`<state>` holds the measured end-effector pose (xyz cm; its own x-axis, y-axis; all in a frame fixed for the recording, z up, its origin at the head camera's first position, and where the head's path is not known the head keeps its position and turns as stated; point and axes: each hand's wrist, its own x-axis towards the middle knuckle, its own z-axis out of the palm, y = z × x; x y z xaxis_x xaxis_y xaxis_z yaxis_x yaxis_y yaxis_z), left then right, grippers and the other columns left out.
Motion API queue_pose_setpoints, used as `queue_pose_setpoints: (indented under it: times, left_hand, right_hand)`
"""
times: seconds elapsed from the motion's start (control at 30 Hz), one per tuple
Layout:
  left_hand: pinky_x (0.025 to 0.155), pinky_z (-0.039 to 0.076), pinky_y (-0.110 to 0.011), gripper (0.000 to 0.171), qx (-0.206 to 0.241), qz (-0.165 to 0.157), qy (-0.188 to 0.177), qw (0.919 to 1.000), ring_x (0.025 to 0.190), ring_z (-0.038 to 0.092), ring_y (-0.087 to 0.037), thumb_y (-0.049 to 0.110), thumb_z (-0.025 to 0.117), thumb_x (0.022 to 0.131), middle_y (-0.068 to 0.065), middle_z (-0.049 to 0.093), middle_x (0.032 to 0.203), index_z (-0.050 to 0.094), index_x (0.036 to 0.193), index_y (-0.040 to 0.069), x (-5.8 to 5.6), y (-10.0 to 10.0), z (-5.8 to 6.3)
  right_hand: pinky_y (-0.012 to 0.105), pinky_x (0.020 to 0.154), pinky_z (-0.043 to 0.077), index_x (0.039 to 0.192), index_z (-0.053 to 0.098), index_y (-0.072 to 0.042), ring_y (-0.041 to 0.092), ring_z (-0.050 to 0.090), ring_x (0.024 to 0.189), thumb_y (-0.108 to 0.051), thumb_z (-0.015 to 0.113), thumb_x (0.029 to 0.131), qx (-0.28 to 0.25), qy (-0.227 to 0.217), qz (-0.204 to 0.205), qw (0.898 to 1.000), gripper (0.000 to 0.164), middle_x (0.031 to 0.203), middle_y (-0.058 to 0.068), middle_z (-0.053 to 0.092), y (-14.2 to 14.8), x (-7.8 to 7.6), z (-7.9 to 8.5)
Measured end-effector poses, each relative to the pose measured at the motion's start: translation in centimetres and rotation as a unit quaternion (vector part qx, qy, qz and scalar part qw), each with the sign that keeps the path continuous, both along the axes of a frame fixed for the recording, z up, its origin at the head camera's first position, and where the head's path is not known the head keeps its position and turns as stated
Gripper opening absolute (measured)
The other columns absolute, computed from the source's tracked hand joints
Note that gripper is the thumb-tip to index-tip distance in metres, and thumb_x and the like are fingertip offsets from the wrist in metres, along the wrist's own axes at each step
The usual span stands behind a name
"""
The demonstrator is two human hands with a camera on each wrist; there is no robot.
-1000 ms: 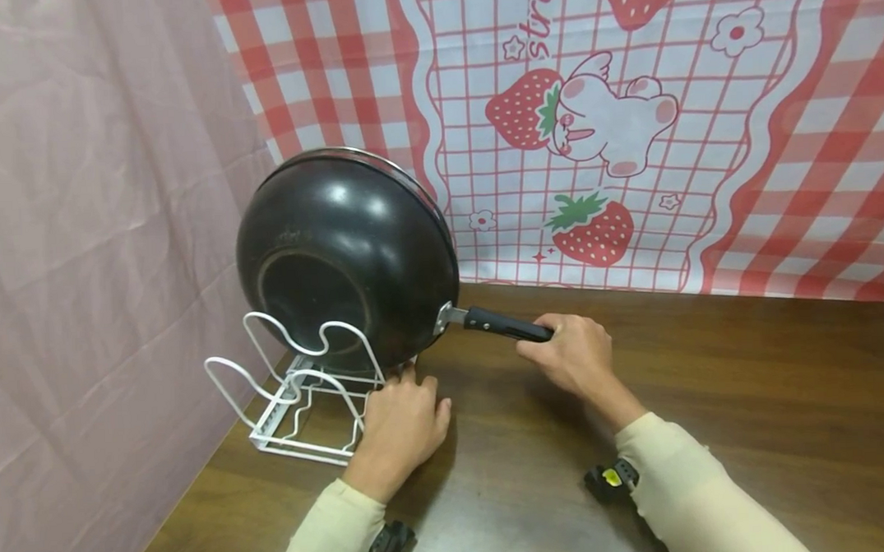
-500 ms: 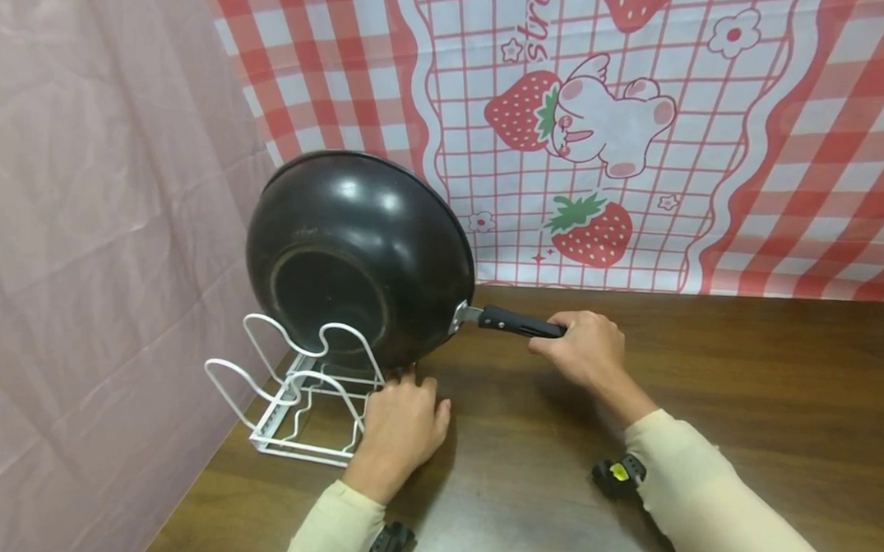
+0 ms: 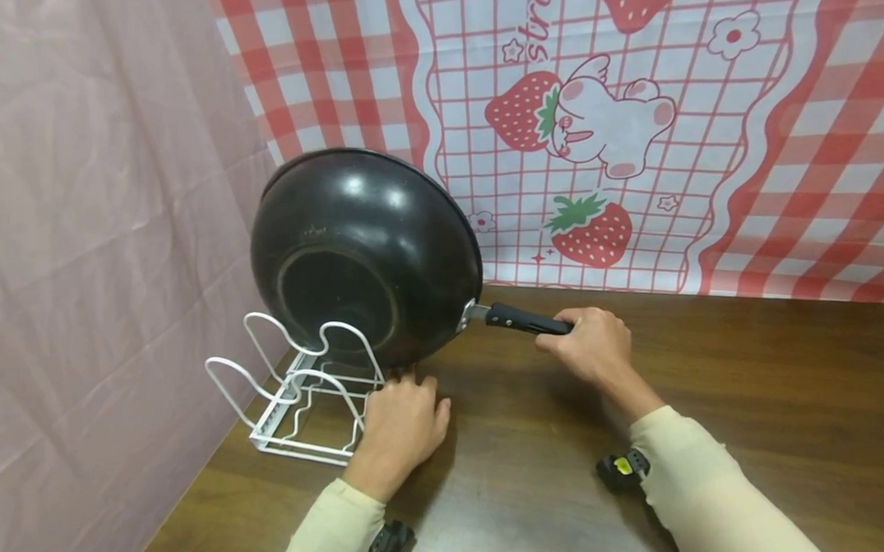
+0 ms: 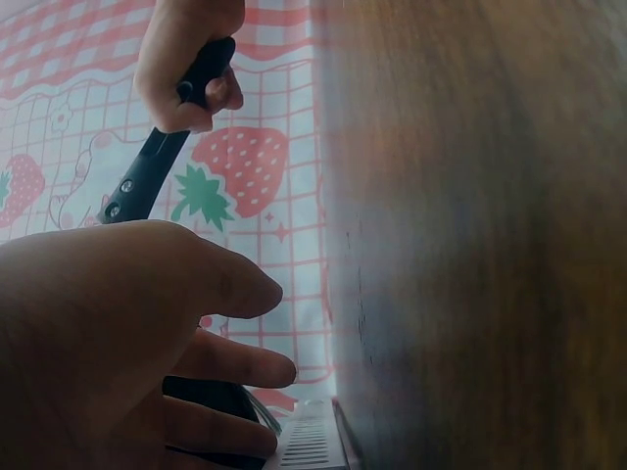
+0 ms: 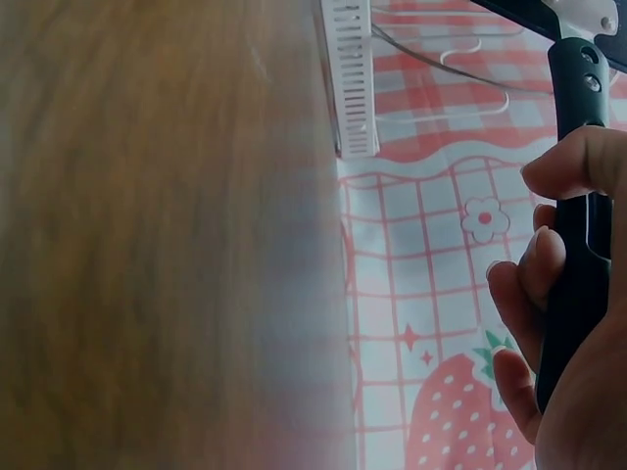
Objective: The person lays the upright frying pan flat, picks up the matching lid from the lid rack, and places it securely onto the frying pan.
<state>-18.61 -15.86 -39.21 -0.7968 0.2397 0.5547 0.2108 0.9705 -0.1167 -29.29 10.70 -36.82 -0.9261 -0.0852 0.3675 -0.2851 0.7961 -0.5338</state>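
With the black wok (image 3: 367, 246) tilted at the far part of the white wire rack (image 3: 274, 416), slow, even handling seems best, the right hand (image 3: 593, 341) grasping the handle (image 3: 525, 318) right of the rack, the left hand (image 3: 402, 422), fingers outstretched, steadying the rack's right side.

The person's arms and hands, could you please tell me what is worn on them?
The plain pale-cream fabric left sleeve has a small black device by its cuff; the matching right sleeve has a similar black device with a bright yellow patch. The left hand and right hand wear no gloves.
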Motion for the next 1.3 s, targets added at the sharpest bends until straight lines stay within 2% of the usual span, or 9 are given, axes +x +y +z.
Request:
queue_pose_setpoints:
  times: [0.17, 0.37, 0.67, 1.07, 1.3]
  left_hand:
    - [0.042, 0.047, -0.045, 0.032, -0.002, -0.002, 0.003, 1.0, 0.06, 0.063, -0.034, 0.038, 0.076, 0.082, -0.016, 0.065, 0.078, 0.065, 0.075, 0.008, 0.0, 0.1, 0.0]
    - [0.042, 0.047, -0.045, 0.031, 0.001, -0.006, 0.015, 0.9999, 0.059, 0.063, -0.034, 0.037, 0.077, 0.081, -0.014, 0.064, 0.074, 0.065, 0.073, 0.009, 0.1, 0.1, -0.1]
    - [0.042, 0.046, -0.045, 0.031, 0.0, 0.0, -0.006, 1.0, 0.059, 0.063, -0.034, 0.037, 0.075, 0.083, -0.013, 0.064, 0.071, 0.066, 0.074, 0.009, 0.2, 0.1, 0.1]
    - [0.041, 0.045, -0.046, 0.032, 0.01, 0.0, -0.014, 0.9999, 0.055, 0.062, -0.035, 0.036, 0.075, 0.082, -0.013, 0.062, 0.064, 0.065, 0.069, 0.009, 0.1, 0.1, 0.3]
    - [0.042, 0.046, -0.047, 0.032, 0.014, 0.002, -0.012, 0.9998, 0.056, 0.063, -0.036, 0.036, 0.076, 0.081, -0.014, 0.063, 0.065, 0.065, 0.07, 0.009, 0.3, 0.2, 0.4]
  right_hand:
    - [0.044, 0.065, 0.042, 0.085, 0.077, -0.016, 0.028, 0.061, 0.072, -0.039, 0.079, 0.071, -0.002, 0.001, -0.012, 1.0, 0.027, 0.077, 0.003, 0.069, 0.7, -0.1, 0.0]
    - [0.044, 0.066, 0.042, 0.084, 0.077, -0.016, 0.028, 0.062, 0.072, -0.038, 0.078, 0.07, -0.008, 0.005, -0.004, 1.0, 0.026, 0.076, 0.002, 0.07, 1.3, -0.4, 0.1]
    - [0.043, 0.068, 0.041, 0.081, 0.075, -0.016, 0.025, 0.06, 0.07, -0.035, 0.078, 0.07, -0.012, -0.008, 0.0, 1.0, 0.022, 0.074, 0.001, 0.069, 2.3, -0.6, 0.0]
    - [0.042, 0.067, 0.042, 0.081, 0.076, -0.014, 0.025, 0.06, 0.071, -0.033, 0.08, 0.071, -0.01, -0.011, 0.004, 1.0, 0.023, 0.076, 0.003, 0.069, 3.5, -0.9, -0.3]
    - [0.04, 0.065, 0.041, 0.08, 0.075, -0.014, 0.022, 0.057, 0.069, -0.033, 0.081, 0.073, -0.014, -0.021, 0.013, 1.0, 0.02, 0.074, 0.001, 0.068, 4.3, -1.0, -0.5]
